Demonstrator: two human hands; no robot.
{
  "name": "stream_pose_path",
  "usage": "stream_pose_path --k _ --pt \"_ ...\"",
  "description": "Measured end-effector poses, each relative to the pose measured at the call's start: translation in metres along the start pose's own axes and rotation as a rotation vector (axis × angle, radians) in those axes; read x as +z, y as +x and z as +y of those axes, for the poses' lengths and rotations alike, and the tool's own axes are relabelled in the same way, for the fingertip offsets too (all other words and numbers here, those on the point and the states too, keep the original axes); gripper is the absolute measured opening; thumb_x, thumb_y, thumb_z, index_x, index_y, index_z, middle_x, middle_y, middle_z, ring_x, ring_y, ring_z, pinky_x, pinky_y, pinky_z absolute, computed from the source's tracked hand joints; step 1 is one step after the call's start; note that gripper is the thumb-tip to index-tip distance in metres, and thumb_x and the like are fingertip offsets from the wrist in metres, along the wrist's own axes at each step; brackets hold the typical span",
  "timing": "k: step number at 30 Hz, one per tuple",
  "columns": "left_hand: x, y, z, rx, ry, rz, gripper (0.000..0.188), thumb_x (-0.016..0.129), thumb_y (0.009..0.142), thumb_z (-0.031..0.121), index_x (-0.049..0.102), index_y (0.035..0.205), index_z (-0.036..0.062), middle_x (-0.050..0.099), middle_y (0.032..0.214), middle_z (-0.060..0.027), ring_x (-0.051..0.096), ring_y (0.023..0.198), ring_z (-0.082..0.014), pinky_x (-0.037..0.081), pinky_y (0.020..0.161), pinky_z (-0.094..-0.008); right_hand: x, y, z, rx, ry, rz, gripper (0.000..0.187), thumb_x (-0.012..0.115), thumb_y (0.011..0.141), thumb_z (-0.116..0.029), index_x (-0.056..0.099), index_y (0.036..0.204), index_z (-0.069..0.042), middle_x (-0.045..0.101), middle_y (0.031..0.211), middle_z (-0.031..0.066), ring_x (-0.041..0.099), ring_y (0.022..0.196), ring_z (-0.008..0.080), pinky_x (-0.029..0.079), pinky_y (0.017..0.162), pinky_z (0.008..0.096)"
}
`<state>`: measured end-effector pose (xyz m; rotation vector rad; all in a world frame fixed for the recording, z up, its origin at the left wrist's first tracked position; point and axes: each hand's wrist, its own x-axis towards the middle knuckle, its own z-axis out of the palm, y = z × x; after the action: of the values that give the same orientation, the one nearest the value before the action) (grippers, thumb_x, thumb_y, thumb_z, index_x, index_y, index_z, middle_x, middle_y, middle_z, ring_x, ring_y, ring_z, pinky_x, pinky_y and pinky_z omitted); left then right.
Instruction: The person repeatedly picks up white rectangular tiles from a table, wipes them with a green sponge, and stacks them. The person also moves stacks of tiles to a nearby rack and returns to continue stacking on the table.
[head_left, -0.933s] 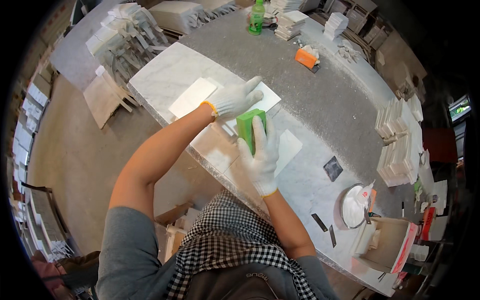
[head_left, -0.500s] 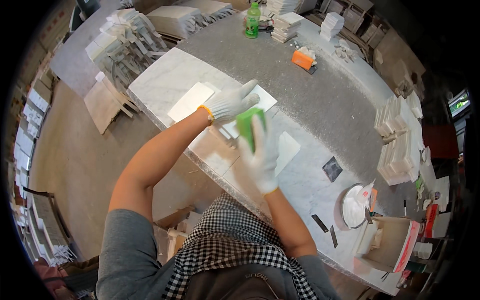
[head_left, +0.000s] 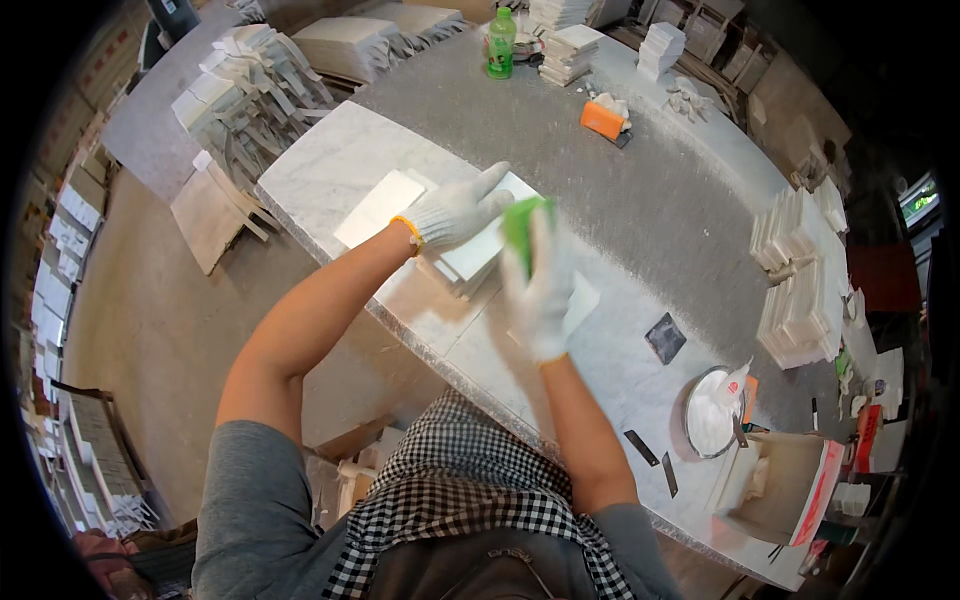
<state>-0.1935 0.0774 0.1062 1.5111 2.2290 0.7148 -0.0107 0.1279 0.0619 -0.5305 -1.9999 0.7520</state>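
1 bowl (head_left: 688, 424) wht stuff (head_left: 710, 428), block (head_left: 520, 232) in RH (head_left: 545, 295)

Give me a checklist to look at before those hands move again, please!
1. Left hand gloved and resting on the white tiles: ok.
2. Right hand gloved and holding the green block: ok.
3. Block well clear of the left hand: not ok, they look close.
4. Block flat on the tiles: cannot tell, it's blurred.
5. Dark strips away from both hands: ok.

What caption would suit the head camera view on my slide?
Gloved left hand lies on stacked white pieces while the gloved right hand holds a green block at their edge.
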Motion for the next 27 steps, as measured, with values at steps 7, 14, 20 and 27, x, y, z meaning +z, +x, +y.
stream_pose_path --k 7,14,20,27 --pt "0.001 0.003 0.001 0.033 0.036 0.012 0.068 0.041 0.102 0.045 0.028 0.155 0.0049 0.057 0.132 -0.0323 0.057 0.122 -0.0442 0.044 0.103 -0.0444 0.001 0.003 0.001 -0.007 -0.026 0.032 0.055 0.063 0.091 -0.019 0.049 0.143 -0.006 0.04 0.15 0.0253 0.043 0.135 0.0433 0.034 0.113 0.0486" --pt "0.002 0.0 -0.004 0.026 0.012 0.019 0.069 0.041 0.102 0.046 0.028 0.156 0.0047 0.057 0.133 -0.0316 0.056 0.123 -0.0443 0.043 0.104 -0.0439 -0.001 0.021 0.007 0.088 0.053 0.043 0.056 0.063 0.092 -0.017 0.046 0.145 -0.007 0.041 0.149 0.0232 0.043 0.133 0.0437 0.035 0.112 0.0469" --pt "0.0 0.005 0.002 0.024 0.008 -0.003 0.07 0.041 0.102 0.047 0.027 0.156 0.0047 0.055 0.136 -0.0316 0.056 0.124 -0.0433 0.043 0.105 -0.0428 0.001 0.004 -0.002 -0.007 -0.057 0.017 0.059 0.064 0.092 -0.021 0.045 0.146 -0.007 0.041 0.148 0.0248 0.041 0.135 0.0439 0.034 0.112 0.0476" --pt "-0.001 -0.002 -0.003 0.023 -0.01 0.009 0.071 0.043 0.102 0.047 0.026 0.156 0.0052 0.055 0.136 -0.0307 0.057 0.124 -0.042 0.043 0.104 -0.0419 0.003 0.014 0.008 0.088 0.036 0.046 0.06 0.062 0.094 -0.022 0.042 0.148 -0.005 0.039 0.15 0.0269 0.039 0.138 0.0441 0.031 0.115 0.0463"
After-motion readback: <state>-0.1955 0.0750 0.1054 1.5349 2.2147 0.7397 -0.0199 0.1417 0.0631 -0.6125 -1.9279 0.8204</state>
